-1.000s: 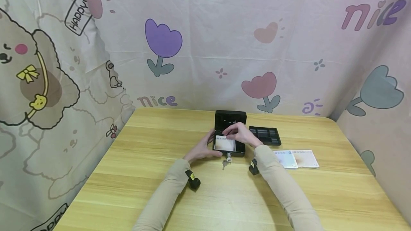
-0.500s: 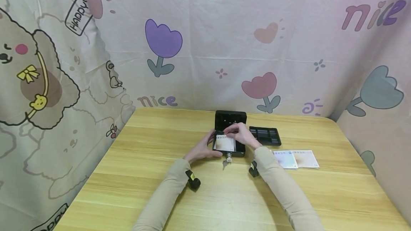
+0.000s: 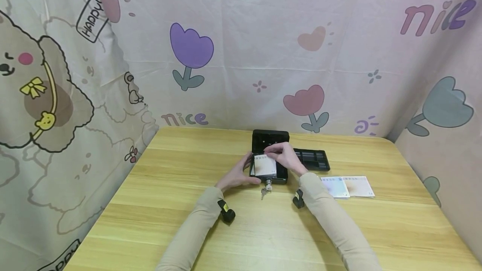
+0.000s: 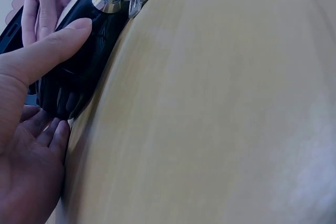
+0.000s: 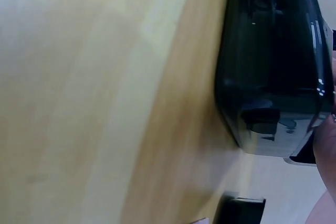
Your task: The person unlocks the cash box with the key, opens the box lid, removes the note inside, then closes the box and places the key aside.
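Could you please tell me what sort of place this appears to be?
Probably an indoor recording corner: a wood-grain table backed by cartoon-printed hanging cloth, with wrist-worn cameras on the person.

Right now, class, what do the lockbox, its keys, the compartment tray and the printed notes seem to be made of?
Lockbox: probably painted metal, glossy black, with mirror-like reflections; plastic isn't ruled out.
Keys: metal, silvery, with bright glints.
Compartment tray: likely moulded plastic, black with a dull sheen; the thin dividers suggest it.
Printed notes: seemingly paper, thin and pale, lying flat.
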{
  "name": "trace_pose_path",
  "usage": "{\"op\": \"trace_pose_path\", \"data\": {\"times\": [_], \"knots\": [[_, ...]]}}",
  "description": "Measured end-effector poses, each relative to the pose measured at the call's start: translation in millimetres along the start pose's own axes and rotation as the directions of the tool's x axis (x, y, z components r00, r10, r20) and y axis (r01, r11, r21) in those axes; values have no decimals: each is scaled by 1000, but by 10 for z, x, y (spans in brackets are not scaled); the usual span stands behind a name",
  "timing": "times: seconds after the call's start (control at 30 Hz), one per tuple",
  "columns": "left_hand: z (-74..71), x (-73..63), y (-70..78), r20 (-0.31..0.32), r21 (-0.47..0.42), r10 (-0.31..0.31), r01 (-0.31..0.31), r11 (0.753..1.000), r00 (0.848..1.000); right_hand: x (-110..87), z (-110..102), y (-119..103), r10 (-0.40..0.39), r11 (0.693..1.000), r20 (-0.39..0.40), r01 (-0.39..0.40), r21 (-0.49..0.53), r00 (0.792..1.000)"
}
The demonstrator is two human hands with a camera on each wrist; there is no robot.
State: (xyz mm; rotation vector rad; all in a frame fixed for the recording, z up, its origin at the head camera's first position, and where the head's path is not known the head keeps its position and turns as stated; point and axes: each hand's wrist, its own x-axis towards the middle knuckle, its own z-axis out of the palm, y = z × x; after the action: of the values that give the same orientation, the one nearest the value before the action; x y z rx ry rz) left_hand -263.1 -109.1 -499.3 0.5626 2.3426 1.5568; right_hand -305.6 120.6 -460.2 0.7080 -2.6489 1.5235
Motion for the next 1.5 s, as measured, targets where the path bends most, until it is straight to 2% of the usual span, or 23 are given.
{"op": "trace_pose_path", "data": {"times": [0.27, 0.47, 0.7, 0.87, 1.03, 1.17, 1.5], "knots": [[-6, 2, 11, 6, -15, 18, -18, 1000, 1000, -22, -72, -65, 20, 995, -47, -15, 95, 999], [-6, -1, 14, 4, -18, 24, -24, 1000, 1000, -57, -126, -95, 17, 997, -72, -12, 76, 997], [2, 8, -6, -4, -5, 3, -3, 1000, 1000, -149, -226, -168, 8, 999, -77, -4, 51, 997], [4, 8, -18, -11, -12, -4, 4, 1000, 1000, -239, -317, -194, 0, 997, -71, 5, 79, 997], [-2, 4, -12, -12, -11, 0, -1, 1000, 1000, -345, -403, -277, 27, 995, -63, -21, 94, 998], [-4, 2, -7, -9, 5, 1, -1, 1000, 1000, -407, -472, -228, 37, 995, -61, -32, 92, 997], [6, -19, 19, -11, 30, -7, 7, 1000, 1000, -612, -685, -184, -38, 990, -118, 54, 134, 992]]}}
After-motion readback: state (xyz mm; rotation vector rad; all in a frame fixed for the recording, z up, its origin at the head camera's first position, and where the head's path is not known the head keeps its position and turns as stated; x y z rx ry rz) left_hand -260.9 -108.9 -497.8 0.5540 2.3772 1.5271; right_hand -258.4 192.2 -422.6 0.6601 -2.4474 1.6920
